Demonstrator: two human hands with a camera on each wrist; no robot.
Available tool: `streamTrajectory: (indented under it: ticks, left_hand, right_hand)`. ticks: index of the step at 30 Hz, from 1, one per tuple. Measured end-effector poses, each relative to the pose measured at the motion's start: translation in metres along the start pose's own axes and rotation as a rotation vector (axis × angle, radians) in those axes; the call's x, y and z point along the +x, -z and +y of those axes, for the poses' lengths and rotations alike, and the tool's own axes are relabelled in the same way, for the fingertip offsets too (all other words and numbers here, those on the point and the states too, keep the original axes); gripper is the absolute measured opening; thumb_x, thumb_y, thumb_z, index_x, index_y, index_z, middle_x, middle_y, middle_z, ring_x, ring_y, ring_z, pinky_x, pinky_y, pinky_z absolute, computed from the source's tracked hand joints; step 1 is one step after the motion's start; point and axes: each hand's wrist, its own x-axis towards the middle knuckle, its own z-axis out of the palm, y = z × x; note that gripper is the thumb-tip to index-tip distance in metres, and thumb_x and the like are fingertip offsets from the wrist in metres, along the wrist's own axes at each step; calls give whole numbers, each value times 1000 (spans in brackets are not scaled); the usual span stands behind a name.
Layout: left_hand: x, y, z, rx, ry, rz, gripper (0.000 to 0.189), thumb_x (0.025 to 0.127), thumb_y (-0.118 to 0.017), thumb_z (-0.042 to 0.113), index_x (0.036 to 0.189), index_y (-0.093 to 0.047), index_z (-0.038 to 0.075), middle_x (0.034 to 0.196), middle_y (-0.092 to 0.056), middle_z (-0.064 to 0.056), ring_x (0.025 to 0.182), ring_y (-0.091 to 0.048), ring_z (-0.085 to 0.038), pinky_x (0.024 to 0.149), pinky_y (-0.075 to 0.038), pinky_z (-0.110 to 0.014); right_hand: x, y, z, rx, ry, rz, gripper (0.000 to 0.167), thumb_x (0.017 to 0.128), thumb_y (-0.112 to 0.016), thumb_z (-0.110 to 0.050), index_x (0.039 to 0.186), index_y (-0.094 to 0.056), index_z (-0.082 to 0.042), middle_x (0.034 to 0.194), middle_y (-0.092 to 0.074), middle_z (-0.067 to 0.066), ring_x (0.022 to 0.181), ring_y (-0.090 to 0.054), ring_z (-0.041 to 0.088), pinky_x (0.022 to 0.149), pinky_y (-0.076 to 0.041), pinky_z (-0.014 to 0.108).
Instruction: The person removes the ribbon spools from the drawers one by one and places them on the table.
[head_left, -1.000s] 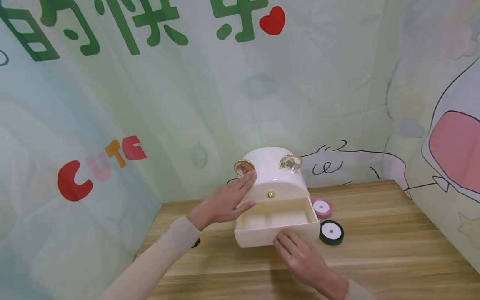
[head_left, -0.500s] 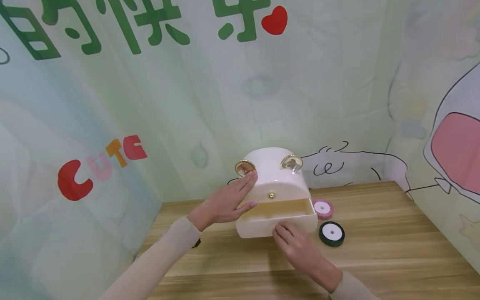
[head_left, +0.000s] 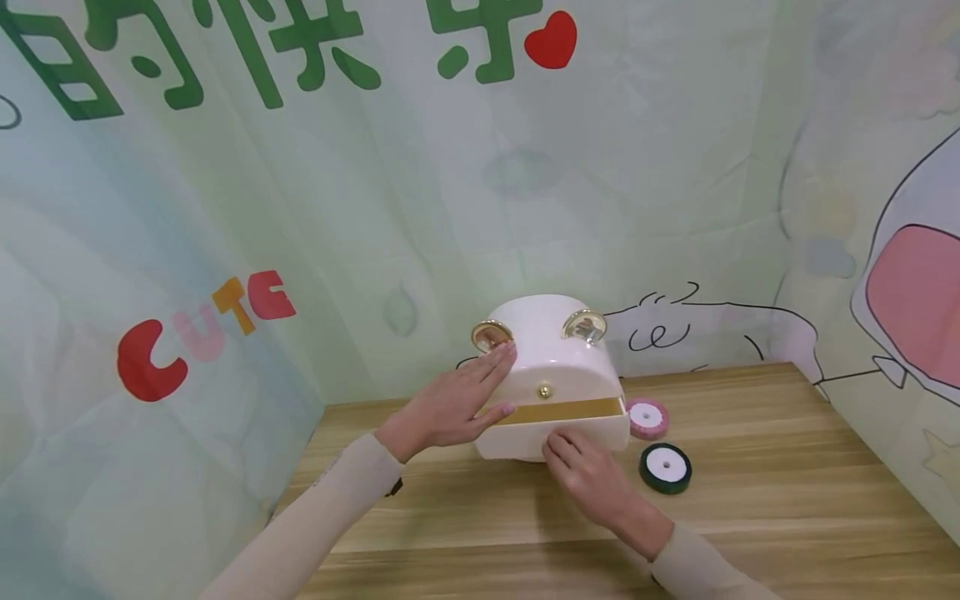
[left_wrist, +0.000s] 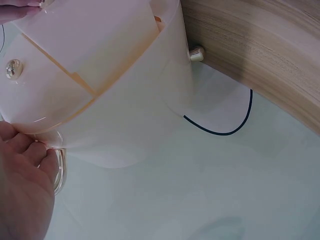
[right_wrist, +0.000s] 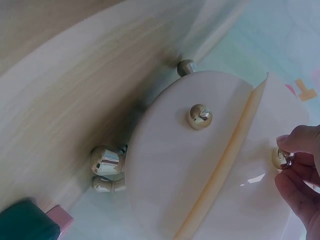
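Observation:
A small white rounded drawer cabinet point(head_left: 551, 337) with gold ring-shaped ears stands on the wooden table. Its middle drawer point(head_left: 506, 442) sticks out a little, showing a narrow strip of its inside. The left hand point(head_left: 453, 404) lies with straight fingers along the cabinet's left side, fingertips by the left ear point(head_left: 491, 333). With thumb and fingers the right hand point(head_left: 592, 487) pinches the drawer's gold knob point(right_wrist: 281, 159), seen in the right wrist view. Another gold knob point(head_left: 545, 392) sits on the section above, and a lower knob point(right_wrist: 200, 117) on the section beneath.
Right of the cabinet lie a pink ribbon spool point(head_left: 647, 417) and a dark green ribbon spool point(head_left: 666, 467) on the table point(head_left: 772, 467). A printed fabric backdrop point(head_left: 420, 208) hangs close behind. Gold feet point(left_wrist: 196, 53) hold the cabinet off the table.
The right hand has pushed the drawer away from the person, so it stands out much less from the cabinet. The left hand has stayed in place on the cabinet.

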Motion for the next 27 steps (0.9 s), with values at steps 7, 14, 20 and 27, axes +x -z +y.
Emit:
streamTrajectory:
  ticks: [7,14,20,27]
  left_hand:
    - [0,0,1,0,-3,10,79,110,-47,48,168,-16,4,177,-20,-13,162,-29,-28,127,-38,-45]
    - [0,0,2,-2,8,-3,78,111,-45,49,168,-16,5,177,-19,-12,163,-28,-27,127,-37,-44]
    - [2,0,3,4,5,-3,78,111,-45,48,168,-16,4,177,-19,-13,162,-29,-28,127,-37,-44]
    - [2,-1,1,8,1,7,78,110,-47,47,168,-18,3,176,-20,-14,162,-29,-28,127,-37,-45]
  right_hand:
    - [3,-4,8,-17,0,-34,60,117,-21,-11,105,-80,-1,105,-75,10,100,-69,25,91,-63,33]
    - [6,-9,14,-10,-10,-62,20,106,-61,-11,107,-79,0,107,-75,11,101,-70,25,92,-63,34]
    - [7,-13,19,16,-26,-52,19,92,-79,-10,108,-78,0,108,-75,11,103,-68,25,94,-62,34]
    - [8,-15,21,-9,-35,-49,45,70,-98,-13,108,-77,-3,108,-75,8,102,-67,23,94,-63,33]
